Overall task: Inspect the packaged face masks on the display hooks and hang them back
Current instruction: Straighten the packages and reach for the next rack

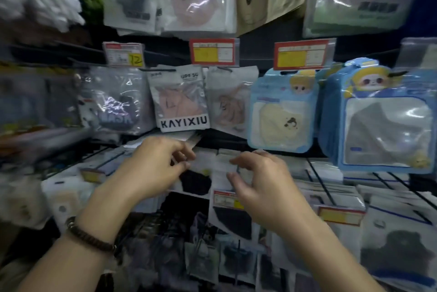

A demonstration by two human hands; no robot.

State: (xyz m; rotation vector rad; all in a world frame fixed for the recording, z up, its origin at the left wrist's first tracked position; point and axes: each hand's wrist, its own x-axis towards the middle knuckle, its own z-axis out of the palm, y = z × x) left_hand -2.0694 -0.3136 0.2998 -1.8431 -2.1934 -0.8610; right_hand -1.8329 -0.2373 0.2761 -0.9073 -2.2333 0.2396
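Under the KAYIXIU pack (182, 102), left fingers (183, 164) pinch a mask pack (198, 181).

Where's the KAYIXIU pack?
Head view, centre-left: the KAYIXIU pack hangs in the middle row, between a dark-mask pack and a pink-mask pack, above the left hand.

Glossy clear plastic mask packets (179, 100), paper price tags (214, 51), thin dark metal hooks (319, 179), matt beaded bracelet (87, 236)
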